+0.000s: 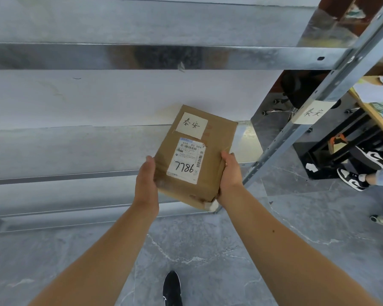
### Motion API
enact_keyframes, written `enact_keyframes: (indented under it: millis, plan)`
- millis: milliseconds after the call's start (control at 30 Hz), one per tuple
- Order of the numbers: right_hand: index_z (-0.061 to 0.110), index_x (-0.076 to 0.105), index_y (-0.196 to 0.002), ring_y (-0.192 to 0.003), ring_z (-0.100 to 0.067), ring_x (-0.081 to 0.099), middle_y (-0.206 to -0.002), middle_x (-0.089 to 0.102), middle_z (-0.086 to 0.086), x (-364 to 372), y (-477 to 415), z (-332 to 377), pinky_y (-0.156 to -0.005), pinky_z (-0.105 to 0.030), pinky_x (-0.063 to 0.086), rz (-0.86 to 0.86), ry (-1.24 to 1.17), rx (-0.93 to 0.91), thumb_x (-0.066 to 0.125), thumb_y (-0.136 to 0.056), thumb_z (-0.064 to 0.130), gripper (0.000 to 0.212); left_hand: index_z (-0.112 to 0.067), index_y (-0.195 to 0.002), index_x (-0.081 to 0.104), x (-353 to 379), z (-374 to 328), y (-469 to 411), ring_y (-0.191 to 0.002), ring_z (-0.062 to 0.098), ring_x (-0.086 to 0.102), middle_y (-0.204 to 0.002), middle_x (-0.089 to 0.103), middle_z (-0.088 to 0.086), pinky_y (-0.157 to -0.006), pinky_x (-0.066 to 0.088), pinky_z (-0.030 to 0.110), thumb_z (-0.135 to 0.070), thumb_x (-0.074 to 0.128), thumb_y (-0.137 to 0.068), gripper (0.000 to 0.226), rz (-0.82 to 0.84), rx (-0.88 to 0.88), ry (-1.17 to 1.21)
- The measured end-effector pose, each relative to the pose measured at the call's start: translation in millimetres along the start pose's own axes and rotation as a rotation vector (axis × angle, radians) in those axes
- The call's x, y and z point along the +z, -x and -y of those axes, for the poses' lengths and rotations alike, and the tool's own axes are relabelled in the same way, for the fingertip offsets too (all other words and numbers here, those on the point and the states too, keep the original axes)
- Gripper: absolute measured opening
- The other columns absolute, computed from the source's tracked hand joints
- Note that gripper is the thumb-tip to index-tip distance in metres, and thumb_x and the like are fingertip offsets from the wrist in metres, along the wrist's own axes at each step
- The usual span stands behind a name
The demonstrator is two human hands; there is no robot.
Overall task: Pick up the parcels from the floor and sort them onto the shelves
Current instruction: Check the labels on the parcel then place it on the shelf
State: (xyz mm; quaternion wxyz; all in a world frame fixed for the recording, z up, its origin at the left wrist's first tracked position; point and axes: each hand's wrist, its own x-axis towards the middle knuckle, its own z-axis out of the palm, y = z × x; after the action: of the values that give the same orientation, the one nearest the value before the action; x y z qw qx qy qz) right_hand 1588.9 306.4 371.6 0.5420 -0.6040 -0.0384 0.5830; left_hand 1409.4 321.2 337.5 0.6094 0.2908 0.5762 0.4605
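I hold a brown cardboard parcel [210, 149] in both hands, out in front of the metal shelves [142, 57]. It carries a handwritten paper tag and a white shipping label marked 7786. My left hand [146, 180] grips its left edge and my right hand [229, 173] grips its right edge. The parcel's far end reaches over a white shelf board [97, 98], tilted slightly to the right. A paper tag [313, 112] with the same handwriting is stuck on the shelf's right upright post [332, 93].
Several shelf levels run across the view, bare where they show. Right of the upright stand a black office chair [296, 91], a wooden desk [376, 111] and another person's feet in black-and-white sneakers [354, 177]. Grey stone floor [208, 250] lies below, with my black shoe [172, 288].
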Motion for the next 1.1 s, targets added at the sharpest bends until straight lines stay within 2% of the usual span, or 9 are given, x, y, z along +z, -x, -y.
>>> enact_keyframes:
  millis: [100,167,267,433,633,767,933,1033,1100]
  plan:
    - [0.044,0.038,-0.156,-0.112,-0.021,0.067,-0.143,0.065,0.005,12,6,-10,-0.092,-0.046,0.056,-0.014,-0.042,-0.022,0.05,-0.102,0.042,0.055,-0.023,-0.113,0.063,7,-7,-3,-0.116,0.021,0.066,-0.123,0.074,0.003,-0.086,0.051,0.03,-0.053,0.073,-0.092,0.038,-0.135,0.028,-0.127]
    - [0.049,0.039,-0.153,-0.109,-0.015,0.063,-0.137,0.064,0.009,13,6,-17,-0.086,-0.044,0.053,-0.023,-0.019,-0.033,0.048,-0.104,0.032,0.053,-0.02,-0.128,0.059,13,-14,-4,-0.125,0.024,0.06,-0.137,0.063,0.004,-0.097,0.054,0.04,-0.058,0.079,-0.084,0.061,-0.329,0.048,-0.262]
    - [0.051,0.018,-0.161,-0.124,-0.025,0.056,-0.133,0.053,0.004,10,4,-23,-0.089,-0.053,0.057,-0.044,0.03,0.002,0.061,-0.099,0.025,0.08,-0.02,-0.119,0.05,17,-23,-6,-0.116,0.029,0.061,-0.13,0.054,0.007,-0.093,0.057,0.046,-0.056,0.081,-0.08,0.061,-0.51,0.09,-0.263]
    - [0.042,0.019,-0.162,-0.118,-0.031,0.065,-0.107,0.056,0.007,6,3,-26,-0.087,-0.056,0.064,-0.08,0.081,-0.008,0.077,-0.092,0.035,0.092,-0.031,-0.098,0.045,26,-29,-3,-0.092,0.024,0.074,-0.111,0.066,0.004,-0.078,0.064,0.045,-0.042,0.076,-0.09,0.034,-0.384,0.198,-0.214]
    - [0.014,0.044,-0.14,-0.087,-0.033,0.076,-0.123,0.068,-0.02,24,13,-28,-0.062,-0.04,0.065,-0.031,-0.063,0.075,0.083,-0.088,0.035,0.069,-0.031,-0.153,0.035,30,-34,7,-0.134,0.026,0.057,-0.153,0.049,-0.001,-0.101,0.051,0.043,-0.04,0.074,-0.091,0.074,-0.206,0.292,-0.626]
    - [0.001,0.054,-0.134,-0.068,-0.031,0.078,-0.112,0.074,-0.026,39,17,-38,-0.059,-0.038,0.064,-0.007,-0.164,0.102,0.083,-0.089,0.027,0.06,-0.026,-0.141,0.058,24,-43,13,-0.145,0.037,0.039,-0.162,0.037,0.009,-0.115,0.037,0.052,-0.033,0.071,-0.091,0.052,-0.243,0.601,-1.063]
    - [0.002,0.063,-0.132,-0.097,-0.031,0.079,-0.113,0.079,-0.017,47,20,-40,-0.087,-0.048,0.065,0.174,-0.238,0.166,0.054,-0.103,0.053,0.059,-0.029,-0.129,0.066,13,-36,11,-0.14,0.029,0.051,-0.14,0.062,-0.002,-0.125,0.025,0.056,-0.042,0.071,-0.087,0.044,0.083,0.908,-1.416]
    - [-0.002,0.06,-0.118,-0.078,-0.035,0.079,-0.1,0.076,-0.026,45,17,-36,-0.065,-0.046,0.066,0.187,-0.379,0.299,0.046,-0.103,0.063,0.068,-0.03,-0.132,0.066,2,-36,0,-0.146,0.031,0.047,-0.142,0.063,-0.001,-0.127,0.021,0.059,-0.038,0.07,-0.093,0.04,0.026,0.918,-1.425]
    - [-0.002,0.059,-0.115,-0.092,-0.041,0.076,-0.115,0.07,-0.031,42,12,-36,-0.073,-0.054,0.064,0.158,-0.383,0.311,0.045,-0.102,0.065,0.069,-0.031,-0.128,0.07,-4,-35,-8,-0.147,0.032,0.048,-0.14,0.066,-0.001,-0.125,0.023,0.061,-0.027,0.071,-0.096,0.032,-0.033,0.935,-1.403]
